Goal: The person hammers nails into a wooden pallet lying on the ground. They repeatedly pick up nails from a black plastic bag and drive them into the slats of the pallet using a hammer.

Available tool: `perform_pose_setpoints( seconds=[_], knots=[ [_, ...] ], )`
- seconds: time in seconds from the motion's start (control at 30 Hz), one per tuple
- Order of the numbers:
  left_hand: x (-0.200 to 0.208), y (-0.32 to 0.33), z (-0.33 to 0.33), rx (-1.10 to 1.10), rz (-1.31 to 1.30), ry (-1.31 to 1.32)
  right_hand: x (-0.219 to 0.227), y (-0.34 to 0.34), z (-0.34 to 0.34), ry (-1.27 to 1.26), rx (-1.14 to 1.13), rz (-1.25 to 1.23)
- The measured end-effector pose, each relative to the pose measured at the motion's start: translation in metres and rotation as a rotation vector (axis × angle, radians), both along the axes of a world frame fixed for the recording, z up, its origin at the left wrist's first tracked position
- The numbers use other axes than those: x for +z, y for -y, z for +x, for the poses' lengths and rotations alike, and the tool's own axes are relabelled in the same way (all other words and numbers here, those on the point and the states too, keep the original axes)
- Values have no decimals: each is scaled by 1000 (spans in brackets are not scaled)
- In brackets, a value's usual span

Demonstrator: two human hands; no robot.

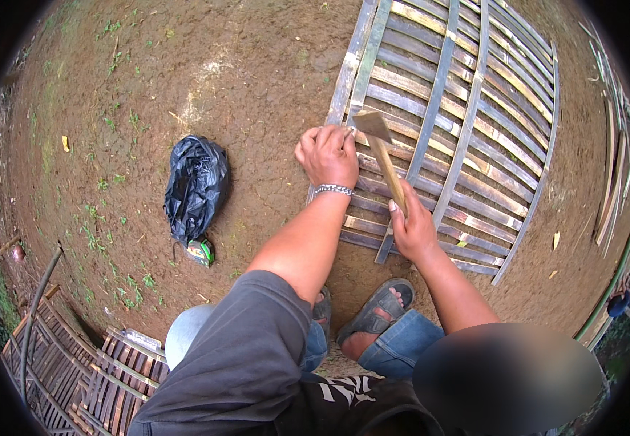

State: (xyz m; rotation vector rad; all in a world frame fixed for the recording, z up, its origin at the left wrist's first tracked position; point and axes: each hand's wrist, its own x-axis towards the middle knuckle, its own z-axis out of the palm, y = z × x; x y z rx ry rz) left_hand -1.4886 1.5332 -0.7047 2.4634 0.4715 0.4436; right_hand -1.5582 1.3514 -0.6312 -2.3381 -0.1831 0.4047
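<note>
My right hand [415,224] is wrapped round the wooden handle of a hatchet [382,154]. Its broad, dull metal head is close beside the thumb of my left hand [329,154]. That left hand, with a chain bracelet at the wrist, is closed at the left edge of a bamboo slat panel [467,149]. Thumb and forefinger are pinched together over the panel's edge strip; whatever they hold is too small to make out. The panel lies flat on the ground, with long strips crossing many narrow slats.
A black plastic bag [197,178] lies on the bare soil to the left, with a green tape measure [200,251] at its near end. More slatted bamboo panels [122,370] are at the lower left. Loose bamboo strips [611,171] lie along the far right.
</note>
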Motion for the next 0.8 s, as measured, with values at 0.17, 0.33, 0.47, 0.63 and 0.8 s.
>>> perform_pose_setpoints(
  seconds=[0.17, 0.33, 0.47, 0.63, 0.8],
  knots=[
    [-2, -1, 0, 1, 13, 0, 5, 4, 11, 4, 39, -79],
    [0, 0, -1, 1, 15, -18, 10, 6, 17, -34, 60, -100],
    [1, 1, 0, -9, -1, -8, 6, 11, 14, 17, 26, -81],
    [-1, -1, -1, 22, -37, -17, 21, 4, 15, 42, 42, -8],
    [-1, 1, 0, 36, -54, 0, 14, 8, 14, 4, 50, -28]
  ],
)
